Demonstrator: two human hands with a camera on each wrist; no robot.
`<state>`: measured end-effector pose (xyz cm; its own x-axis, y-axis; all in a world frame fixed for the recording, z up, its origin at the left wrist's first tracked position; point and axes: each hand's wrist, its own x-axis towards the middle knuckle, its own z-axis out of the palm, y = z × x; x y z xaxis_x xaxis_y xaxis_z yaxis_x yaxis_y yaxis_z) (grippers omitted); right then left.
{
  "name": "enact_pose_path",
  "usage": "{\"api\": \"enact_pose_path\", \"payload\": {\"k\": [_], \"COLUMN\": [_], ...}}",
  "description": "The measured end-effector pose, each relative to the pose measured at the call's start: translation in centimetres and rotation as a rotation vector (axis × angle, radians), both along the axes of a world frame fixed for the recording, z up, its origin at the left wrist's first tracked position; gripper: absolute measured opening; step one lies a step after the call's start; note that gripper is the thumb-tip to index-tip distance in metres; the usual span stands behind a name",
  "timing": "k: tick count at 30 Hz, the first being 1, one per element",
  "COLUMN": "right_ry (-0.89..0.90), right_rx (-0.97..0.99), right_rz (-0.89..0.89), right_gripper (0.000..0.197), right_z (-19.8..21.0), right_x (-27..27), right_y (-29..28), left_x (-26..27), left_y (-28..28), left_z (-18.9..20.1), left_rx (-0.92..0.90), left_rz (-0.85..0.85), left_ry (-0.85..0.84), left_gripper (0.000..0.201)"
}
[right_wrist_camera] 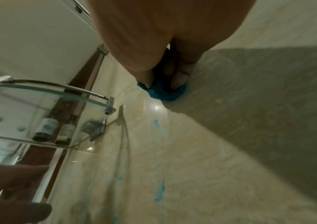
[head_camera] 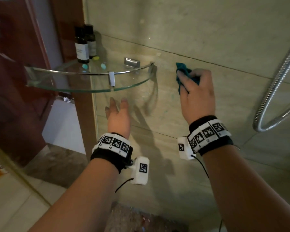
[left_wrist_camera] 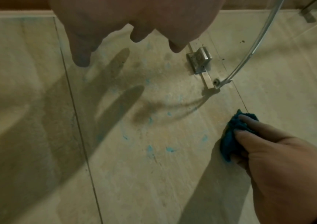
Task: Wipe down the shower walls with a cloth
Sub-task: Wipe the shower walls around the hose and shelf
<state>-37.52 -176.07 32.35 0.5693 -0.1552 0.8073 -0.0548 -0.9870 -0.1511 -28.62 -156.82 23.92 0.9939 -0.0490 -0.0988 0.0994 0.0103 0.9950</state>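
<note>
The cloth (head_camera: 187,74) — teal and bunched — is pressed to the tiled shower wall (head_camera: 216,39) just right of the glass corner shelf (head_camera: 70,84), gripped by the curled fingers of the right hand (head_camera: 197,92). The left hand (head_camera: 118,114) hangs below that shelf, fingers relaxed and spread, holding nothing. Two dark bottles (head_camera: 84,44) stand on the shelf; blue smears (left_wrist_camera: 170,149) mark the tile beneath it.

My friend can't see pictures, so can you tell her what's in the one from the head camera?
A right hand presses a bunched teal cloth against a beige tiled shower wall. The left hand hangs open below a glass corner shelf holding two dark bottles.
</note>
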Motion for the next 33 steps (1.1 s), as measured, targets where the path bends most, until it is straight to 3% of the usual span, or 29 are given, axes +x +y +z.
{"api": "enact_pose_path", "payload": {"k": [6,10,15,18,21,23,25,27,31,33], "right_ry": [0.006,0.134,0.343,0.414,0.276,0.21,0.004,-0.189,-0.178,-0.099], "right_rx": [-0.011,0.017,0.305,0.213,0.259,0.167,0.195,0.102,0.039,0.09], "right_rz": [-0.013,-0.018,-0.066,-0.075,-0.07,-0.131,-0.119,-0.111,-0.124,-0.097], "right_gripper": [0.04,0.038,0.018,0.018,0.012,0.022,0.029,0.03,0.031,0.043], "right_z": [-1.9,-5.8,-11.1,-12.2,-9.7,-6.1,-1.8,0.8,-1.3,-3.7], "right_x": [0.9,1.3,0.9,0.5,0.9,1.2,1.2,1.4,2.1,2.0], "right_y": [0.5,1.3,3.0,3.0,2.2,1.8,1.5,1.1,1.4,2.5], "left_x": [1.1,1.2,2.1,2.5,2.7,2.7,2.8,2.8,2.8,2.8], "left_y": [-0.4,-1.5,-2.6,-3.1,-3.6,-3.9,-4.2,-4.5,-5.1,-5.2], "left_z": [-0.2,-0.6,-1.3,-0.7,-0.5,-0.6,-0.6,-0.4,0.0,-0.3], "left_rx": [0.101,0.029,0.016,0.023,0.014,0.008,0.008,-0.004,-0.024,-0.031], "left_rz": [-0.095,-0.099,-0.094,-0.081,-0.065,-0.067,-0.043,-0.006,0.012,0.009], "left_ry": [-0.018,-0.029,-0.052,-0.021,0.01,0.002,-0.007,0.007,0.02,0.016], "left_gripper": [0.071,0.083,0.088,0.101,0.113,0.116,0.109,0.109,0.105,0.104]}}
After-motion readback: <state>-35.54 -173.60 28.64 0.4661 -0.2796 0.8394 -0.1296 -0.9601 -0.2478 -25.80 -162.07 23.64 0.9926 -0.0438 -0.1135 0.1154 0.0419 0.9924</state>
